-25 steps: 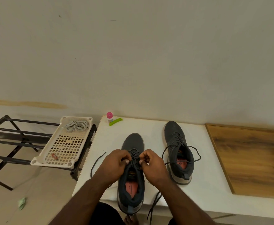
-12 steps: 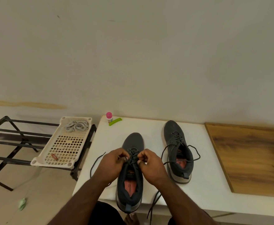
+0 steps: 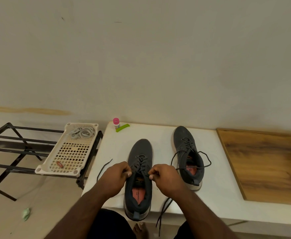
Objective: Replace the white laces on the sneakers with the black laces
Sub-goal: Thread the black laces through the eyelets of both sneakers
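White table (image 3: 158,135) holds both sneakers (image 3: 139,176); white laces (image 3: 82,132) lie in the tray (image 3: 44,168). Left hand (image 3: 113,178) and right hand (image 3: 165,178) pinch the black lace (image 3: 140,163), its held parts hidden.

Single view only, from the camera on my head; nothing else to compare it with. It faces forward and tilts down, so my left hand (image 3: 114,178) and right hand (image 3: 167,178) sit low in the centre, close under the lens. The wall (image 3: 141,57) beyond my hands fills the upper half. Wide-angle: edges probably bend somewhat. A rack (image 3: 12,149) shows well to the left of my left hand.
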